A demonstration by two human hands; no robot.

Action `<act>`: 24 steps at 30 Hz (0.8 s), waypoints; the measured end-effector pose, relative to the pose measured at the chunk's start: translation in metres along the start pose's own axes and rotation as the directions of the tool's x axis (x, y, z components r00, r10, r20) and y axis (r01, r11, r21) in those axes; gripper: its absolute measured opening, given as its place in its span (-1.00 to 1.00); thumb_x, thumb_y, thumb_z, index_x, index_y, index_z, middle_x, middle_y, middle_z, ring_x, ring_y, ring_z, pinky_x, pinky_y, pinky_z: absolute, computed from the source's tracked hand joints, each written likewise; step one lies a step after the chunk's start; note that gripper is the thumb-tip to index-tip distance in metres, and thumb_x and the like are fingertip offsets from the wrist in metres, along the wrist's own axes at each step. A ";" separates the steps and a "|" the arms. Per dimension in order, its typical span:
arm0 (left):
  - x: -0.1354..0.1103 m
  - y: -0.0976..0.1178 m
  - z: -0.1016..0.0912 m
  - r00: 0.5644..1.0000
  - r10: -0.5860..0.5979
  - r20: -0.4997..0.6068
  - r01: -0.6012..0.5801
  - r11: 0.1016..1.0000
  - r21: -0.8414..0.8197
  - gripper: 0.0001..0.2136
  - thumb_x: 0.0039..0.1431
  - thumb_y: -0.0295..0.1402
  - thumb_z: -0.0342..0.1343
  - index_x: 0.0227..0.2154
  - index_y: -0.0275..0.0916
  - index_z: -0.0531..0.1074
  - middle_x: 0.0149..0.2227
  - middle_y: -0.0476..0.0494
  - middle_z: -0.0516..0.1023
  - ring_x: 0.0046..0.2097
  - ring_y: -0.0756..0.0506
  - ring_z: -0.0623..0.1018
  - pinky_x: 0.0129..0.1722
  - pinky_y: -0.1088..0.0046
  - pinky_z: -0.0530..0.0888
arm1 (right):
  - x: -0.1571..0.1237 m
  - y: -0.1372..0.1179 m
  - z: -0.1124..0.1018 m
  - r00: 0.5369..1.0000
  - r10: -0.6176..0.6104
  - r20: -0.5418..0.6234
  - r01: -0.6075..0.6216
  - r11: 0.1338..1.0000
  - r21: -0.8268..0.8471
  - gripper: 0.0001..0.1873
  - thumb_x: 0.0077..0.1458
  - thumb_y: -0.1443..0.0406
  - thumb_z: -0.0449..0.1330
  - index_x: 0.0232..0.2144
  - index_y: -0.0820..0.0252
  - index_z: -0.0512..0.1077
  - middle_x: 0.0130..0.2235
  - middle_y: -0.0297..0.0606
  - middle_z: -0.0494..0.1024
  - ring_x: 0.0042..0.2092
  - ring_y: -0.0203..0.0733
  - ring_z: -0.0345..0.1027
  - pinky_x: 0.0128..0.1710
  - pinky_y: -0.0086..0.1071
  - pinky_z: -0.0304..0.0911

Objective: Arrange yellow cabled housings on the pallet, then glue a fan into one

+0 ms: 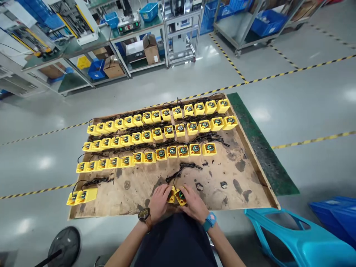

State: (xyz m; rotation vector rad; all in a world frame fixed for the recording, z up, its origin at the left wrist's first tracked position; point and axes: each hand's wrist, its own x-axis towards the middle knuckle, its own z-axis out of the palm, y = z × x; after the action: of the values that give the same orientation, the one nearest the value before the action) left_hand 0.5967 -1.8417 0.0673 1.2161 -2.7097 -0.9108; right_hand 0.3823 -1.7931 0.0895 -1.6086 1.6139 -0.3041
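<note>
My left hand (159, 203) and my right hand (194, 204) meet at the near edge of a stained plywood board (236, 178). Each hand is closed around a small yellow box with a green round part on top: the left holds one yellow box (171, 195), the right another yellow box (181, 197), and the two touch. Black cords (182, 170) run from them up the board. Beyond lie three long rows of the same yellow boxes (155, 135) with black cords between them. Two more yellow boxes (81, 195) sit at the near left.
The board lies on a grey floor with yellow-black tape lines (311, 141) and a green mat (261, 148) along its right side. A turquoise plastic shell (292, 237) and blue bin (339, 215) sit at the right. A round black base (65, 244) stands near left. Workbenches line the back.
</note>
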 end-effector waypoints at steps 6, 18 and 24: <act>0.002 -0.015 -0.009 0.999 0.022 -0.023 -0.021 0.999 0.035 -0.38 0.00 -0.61 0.02 0.19 -0.20 0.29 0.18 -0.27 0.43 0.20 -0.25 0.41 0.27 0.05 0.32 | -0.002 -0.023 0.010 0.953 0.194 -0.235 -0.209 0.977 -0.041 -0.38 0.07 0.21 0.33 0.16 0.25 0.32 0.11 0.02 0.46 0.15 0.10 0.40 0.14 -0.12 0.38; -0.015 -0.045 0.002 0.984 0.046 -0.172 -0.078 0.979 -0.186 -0.25 0.10 -0.32 0.29 0.33 -0.26 0.13 0.33 -0.41 0.25 0.35 -0.34 0.28 0.33 -0.04 0.28 | -0.001 -0.021 0.054 0.915 0.197 -0.351 -0.204 0.979 0.018 -0.18 0.07 0.16 0.31 0.30 0.19 0.13 0.27 0.03 0.30 0.32 0.10 0.21 0.25 -0.07 0.28; -0.021 -0.032 0.009 0.961 -0.040 -0.273 -0.011 0.984 -0.180 -0.26 0.12 -0.18 0.30 0.32 -0.28 0.19 0.33 -0.43 0.26 0.34 -0.40 0.28 0.32 -0.09 0.26 | -0.004 0.007 0.053 0.942 0.084 -0.326 -0.064 0.995 0.071 0.07 0.02 0.29 0.30 0.45 0.16 -0.16 0.46 0.03 -0.03 0.47 0.08 -0.14 0.40 0.04 0.03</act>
State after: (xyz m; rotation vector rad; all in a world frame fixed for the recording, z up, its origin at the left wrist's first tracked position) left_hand 0.6310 -1.8397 0.0472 1.2251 -2.3511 -0.8888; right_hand 0.4124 -1.7687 0.0522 -1.5055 1.8916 -0.6018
